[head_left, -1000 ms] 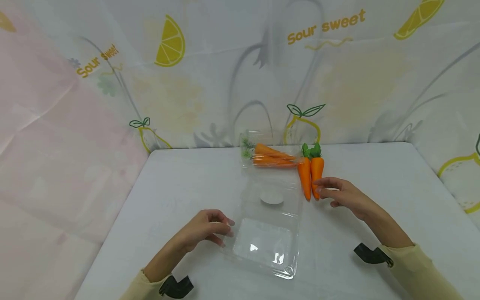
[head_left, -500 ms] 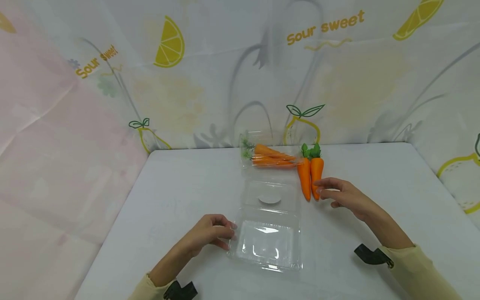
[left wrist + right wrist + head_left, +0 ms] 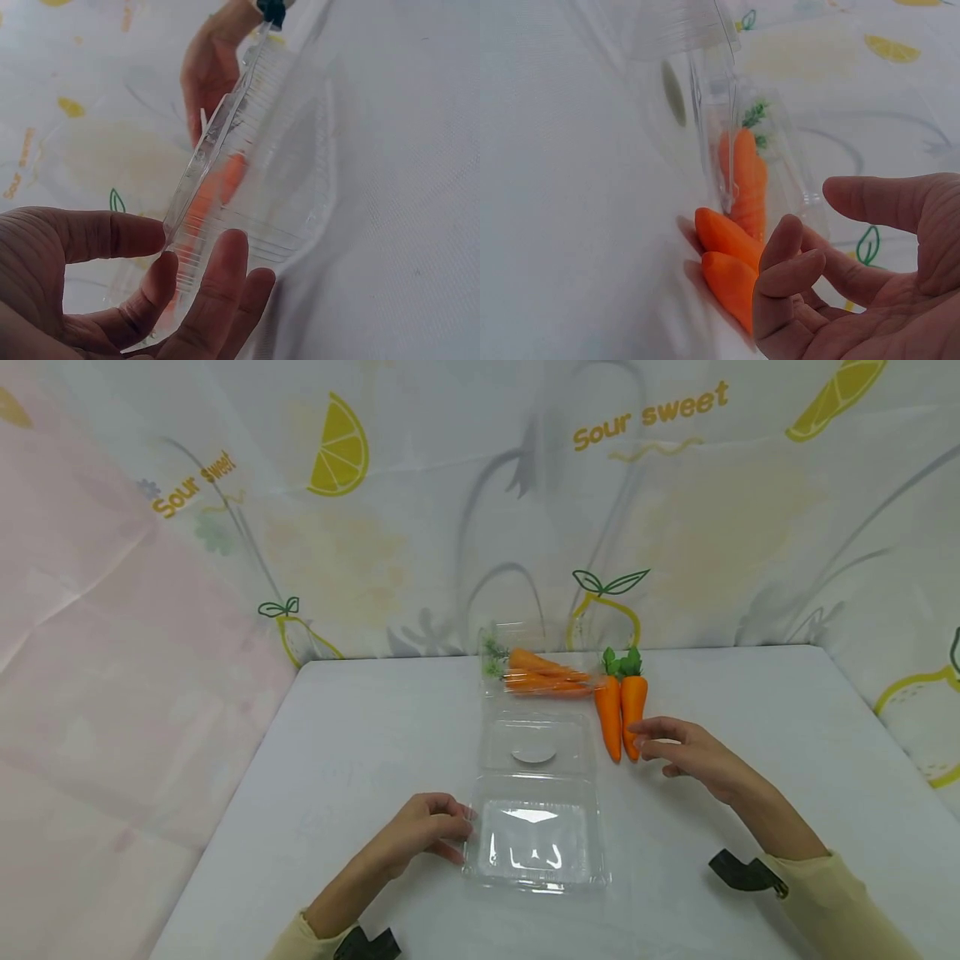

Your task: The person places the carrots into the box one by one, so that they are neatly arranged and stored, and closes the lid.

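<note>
Left hand (image 3: 420,827): grip clasped on tray (image 3: 536,843) edge, 9 o'clock side.
Right hand (image 3: 686,752): grip released, fingertips at carrots (image 3: 621,710).
Tray: open, mid-tabletop (image 3: 360,735).

We wear pale yellow long sleeves (image 3: 840,902), with a black strap-mounted device (image 3: 742,870) at each wrist; our hands are bare.

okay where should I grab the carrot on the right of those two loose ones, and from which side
Take the right-hand loose carrot across its thick upper body, just below the green top, coming from above and the right. It lies flat, tip toward you, with the other loose carrot tight against its left side, and the right hand already hovers there.
</note>
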Available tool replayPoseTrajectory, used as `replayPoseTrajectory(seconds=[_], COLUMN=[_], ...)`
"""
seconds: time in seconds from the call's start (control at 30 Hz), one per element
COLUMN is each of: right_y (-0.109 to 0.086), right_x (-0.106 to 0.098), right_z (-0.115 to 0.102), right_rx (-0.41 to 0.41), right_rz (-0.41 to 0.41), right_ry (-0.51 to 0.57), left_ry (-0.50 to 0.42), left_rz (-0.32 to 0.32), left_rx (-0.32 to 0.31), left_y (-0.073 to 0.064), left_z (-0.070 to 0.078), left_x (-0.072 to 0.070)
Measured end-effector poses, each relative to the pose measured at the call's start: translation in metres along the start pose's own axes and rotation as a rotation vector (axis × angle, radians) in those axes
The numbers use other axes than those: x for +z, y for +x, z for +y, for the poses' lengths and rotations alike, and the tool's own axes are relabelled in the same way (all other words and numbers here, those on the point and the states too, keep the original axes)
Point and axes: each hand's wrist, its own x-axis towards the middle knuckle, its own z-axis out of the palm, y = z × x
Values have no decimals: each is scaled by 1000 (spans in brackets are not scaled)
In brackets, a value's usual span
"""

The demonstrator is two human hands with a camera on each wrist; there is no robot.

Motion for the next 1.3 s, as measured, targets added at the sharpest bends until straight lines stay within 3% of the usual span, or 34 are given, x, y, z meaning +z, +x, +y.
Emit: replayPoseTrajectory(seconds=[0.7,0.83,1.07,1.3], right_y=[-1,1,16,35], right_x=[-3,-5,-11,-13], right_z=[1,2,4,5], right_rx=[-13,-25,-56,30], right_rz=[18,66,209,277], right_ry=[-28,-108,-360,-411], left_ry=[43,40,39,37], left_rz=[-43,-38,-35,-35], left_rx=[-4,-5,-2,-9], left_y=[0,-1,-1,-1], left_z=[1,1,1,3], left_x=[1,1,2,2])
